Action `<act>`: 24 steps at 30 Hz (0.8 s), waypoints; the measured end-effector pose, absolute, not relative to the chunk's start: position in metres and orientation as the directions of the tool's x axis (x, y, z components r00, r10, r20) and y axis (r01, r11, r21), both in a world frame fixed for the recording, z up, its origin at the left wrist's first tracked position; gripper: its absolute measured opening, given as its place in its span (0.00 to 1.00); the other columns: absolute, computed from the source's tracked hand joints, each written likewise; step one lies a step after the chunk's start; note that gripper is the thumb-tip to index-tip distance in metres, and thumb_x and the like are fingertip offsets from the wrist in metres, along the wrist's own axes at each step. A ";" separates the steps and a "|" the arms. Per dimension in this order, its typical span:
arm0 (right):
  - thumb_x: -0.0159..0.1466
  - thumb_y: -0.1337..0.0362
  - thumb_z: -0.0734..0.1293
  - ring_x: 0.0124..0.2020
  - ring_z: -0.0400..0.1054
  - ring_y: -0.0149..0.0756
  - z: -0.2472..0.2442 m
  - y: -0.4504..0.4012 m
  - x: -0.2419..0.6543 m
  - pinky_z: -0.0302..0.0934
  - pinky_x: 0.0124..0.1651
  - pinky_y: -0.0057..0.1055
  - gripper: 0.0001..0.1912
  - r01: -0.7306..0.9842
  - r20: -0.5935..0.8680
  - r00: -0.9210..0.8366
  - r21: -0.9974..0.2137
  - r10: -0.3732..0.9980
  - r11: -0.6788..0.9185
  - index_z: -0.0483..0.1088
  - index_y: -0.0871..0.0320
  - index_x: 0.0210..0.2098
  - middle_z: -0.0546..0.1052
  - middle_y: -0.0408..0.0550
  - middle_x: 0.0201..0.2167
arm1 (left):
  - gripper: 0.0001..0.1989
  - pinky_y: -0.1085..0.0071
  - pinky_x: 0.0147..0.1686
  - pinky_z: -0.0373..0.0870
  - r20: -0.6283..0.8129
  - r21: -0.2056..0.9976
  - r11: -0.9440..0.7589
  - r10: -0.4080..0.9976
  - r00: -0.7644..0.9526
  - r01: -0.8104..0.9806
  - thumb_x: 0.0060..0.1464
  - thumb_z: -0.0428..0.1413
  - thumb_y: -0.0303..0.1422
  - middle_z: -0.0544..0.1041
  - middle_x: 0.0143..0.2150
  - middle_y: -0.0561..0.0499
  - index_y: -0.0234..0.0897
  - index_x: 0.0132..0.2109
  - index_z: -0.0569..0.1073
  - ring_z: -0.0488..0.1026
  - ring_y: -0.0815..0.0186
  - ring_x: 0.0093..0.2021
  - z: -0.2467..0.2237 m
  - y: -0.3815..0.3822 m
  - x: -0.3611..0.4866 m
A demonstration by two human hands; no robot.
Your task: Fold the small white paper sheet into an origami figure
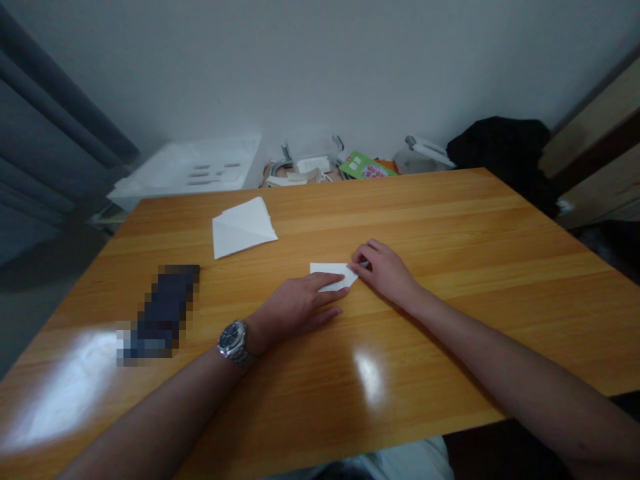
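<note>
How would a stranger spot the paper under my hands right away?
On the glossy wood-grain table, look near the middle, where two bare hands come close together. The small white paper lies there, the left hand's fingers across it, the right hand at its right end. Unlike the larger white sheets farther back leftward, it's narrow and partly covered.

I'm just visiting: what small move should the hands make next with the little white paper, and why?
Perhaps the right hand should press the right end of the white paper flat. Its thumb and fingertips seem to pinch that narrowing end, while the left hand has its fingers spread over the paper, apparently steadying it on the table.
</note>
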State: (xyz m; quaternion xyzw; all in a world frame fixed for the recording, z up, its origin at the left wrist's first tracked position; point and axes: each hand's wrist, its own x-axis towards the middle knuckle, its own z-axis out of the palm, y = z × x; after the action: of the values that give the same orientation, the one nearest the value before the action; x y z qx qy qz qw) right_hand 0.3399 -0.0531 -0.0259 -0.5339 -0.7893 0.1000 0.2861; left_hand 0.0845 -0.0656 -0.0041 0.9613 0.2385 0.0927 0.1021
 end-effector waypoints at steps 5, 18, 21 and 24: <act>0.67 0.63 0.70 0.39 0.68 0.40 -0.024 -0.054 0.340 0.60 0.43 0.34 0.05 0.782 0.339 -0.273 -0.467 0.900 0.413 0.71 0.56 0.35 0.72 0.47 0.35 | 0.21 0.59 0.59 0.72 0.148 0.233 -0.855 0.502 0.852 0.463 0.69 0.48 0.42 0.67 0.69 0.47 0.44 0.65 0.69 0.70 0.56 0.63 -0.004 -0.068 0.087; 0.66 0.63 0.70 0.39 0.68 0.39 -0.024 -0.053 0.340 0.61 0.42 0.34 0.05 0.780 0.342 -0.271 -0.470 0.900 0.413 0.71 0.56 0.35 0.73 0.47 0.35 | 0.23 0.59 0.61 0.70 0.123 0.250 -0.852 0.500 0.857 0.461 0.69 0.49 0.42 0.69 0.67 0.45 0.41 0.66 0.67 0.69 0.56 0.63 0.000 -0.069 0.091; 0.66 0.63 0.70 0.38 0.69 0.39 -0.024 -0.052 0.342 0.62 0.42 0.34 0.05 0.766 0.343 -0.271 -0.489 0.899 0.418 0.72 0.56 0.34 0.73 0.47 0.35 | 0.23 0.58 0.62 0.69 0.117 0.233 -0.854 0.499 0.859 0.465 0.69 0.48 0.42 0.69 0.67 0.45 0.39 0.66 0.67 0.69 0.56 0.64 0.002 -0.070 0.093; 0.68 0.63 0.69 0.36 0.70 0.37 -0.020 -0.053 0.347 0.63 0.40 0.33 0.05 0.726 0.332 -0.289 -0.535 0.898 0.432 0.74 0.57 0.35 0.74 0.47 0.34 | 0.23 0.58 0.62 0.69 0.132 0.226 -0.860 0.492 0.860 0.458 0.69 0.49 0.42 0.70 0.66 0.45 0.39 0.65 0.68 0.69 0.56 0.63 0.002 -0.069 0.093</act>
State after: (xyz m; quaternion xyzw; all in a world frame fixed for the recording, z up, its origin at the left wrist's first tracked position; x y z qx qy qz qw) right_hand 0.3473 -0.0533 -0.0196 -0.5139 -0.7900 0.1420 0.3027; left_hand 0.0926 -0.0694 0.0019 0.9599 0.2475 0.0929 0.0937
